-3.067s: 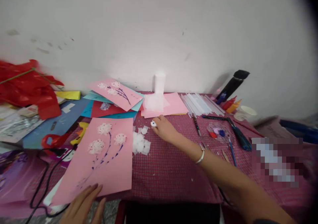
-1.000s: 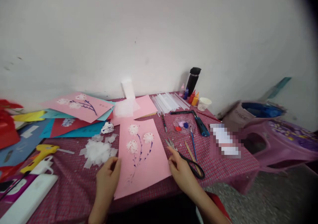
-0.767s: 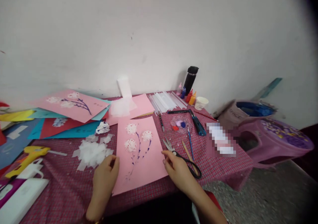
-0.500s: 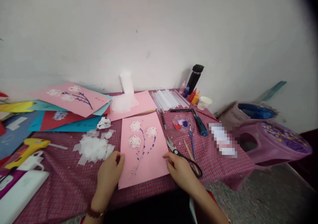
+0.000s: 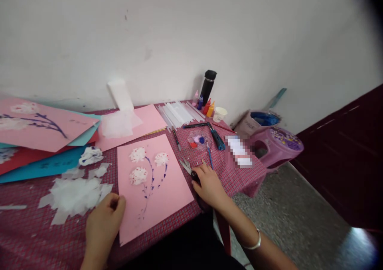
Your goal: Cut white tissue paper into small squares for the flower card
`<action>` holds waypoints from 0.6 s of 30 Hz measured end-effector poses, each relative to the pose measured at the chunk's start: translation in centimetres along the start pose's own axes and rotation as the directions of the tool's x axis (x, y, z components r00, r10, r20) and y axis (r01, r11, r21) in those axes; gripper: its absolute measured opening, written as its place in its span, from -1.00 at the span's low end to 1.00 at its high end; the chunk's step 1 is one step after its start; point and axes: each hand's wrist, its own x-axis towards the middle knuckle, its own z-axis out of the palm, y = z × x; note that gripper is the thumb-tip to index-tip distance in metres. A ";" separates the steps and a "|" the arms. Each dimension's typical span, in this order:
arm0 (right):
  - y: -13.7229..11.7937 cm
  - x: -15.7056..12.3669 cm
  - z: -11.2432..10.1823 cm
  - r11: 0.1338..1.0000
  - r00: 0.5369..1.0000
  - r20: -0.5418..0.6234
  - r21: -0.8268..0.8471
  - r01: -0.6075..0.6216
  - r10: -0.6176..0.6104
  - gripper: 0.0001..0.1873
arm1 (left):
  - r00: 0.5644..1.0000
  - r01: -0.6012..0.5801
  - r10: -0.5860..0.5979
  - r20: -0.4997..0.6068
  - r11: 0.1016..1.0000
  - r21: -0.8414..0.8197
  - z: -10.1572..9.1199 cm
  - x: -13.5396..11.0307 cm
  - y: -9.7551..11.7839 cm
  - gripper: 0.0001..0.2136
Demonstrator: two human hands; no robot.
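Note:
A sheet of pink paper (image 5: 170, 186) lies in front of me, with three white speckled blossoms and dark purple-blue painted stems. My left hand (image 5: 103, 224) is at its left edge, fingers curled and thumb against the paper. Just right of the sheet, my right hand (image 5: 209, 184) is closed over the handles of black-handled scissors (image 5: 186, 166). The blades point up and left, slightly apart; the hand hides most of the handles. Left of the sheet lies a pile of white tissue squares (image 5: 76, 196), with a crumpled tissue ball (image 5: 90, 156) behind it.
Farther right are a paint palette (image 5: 194, 139), a paintbrush (image 5: 209, 154), a blue utility knife (image 5: 217, 138), small paint bottles (image 5: 206, 106), a paper cup (image 5: 220, 114) and a black flask (image 5: 208, 87). Glue sticks (image 5: 178, 113) lie near the wall. A purple stool (image 5: 278, 152) stands beyond the table.
My right hand has left the pink paper's right edge and moved onto the scissors. My left hand stays by the left edge. The view has turned to the right.

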 end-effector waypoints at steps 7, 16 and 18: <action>1.6 0.1 2.3 0.999 0.998 -0.063 -0.033 -0.030 0.028 -0.61 | 0.999 -0.033 0.033 0.010 0.999 0.005 0.3 -0.2 -0.1 -0.76; -0.5 6.2 -7.1 0.990 0.977 -0.181 -0.104 0.090 -0.108 -0.57 | 0.997 -0.045 0.049 0.065 0.997 -0.065 1.0 -0.5 -0.5 -0.77; -2.7 10.6 -8.1 0.982 0.972 -0.175 -0.138 0.132 -0.155 -0.62 | 0.996 -0.057 0.063 0.058 0.994 -0.095 1.0 -0.8 -0.3 -0.78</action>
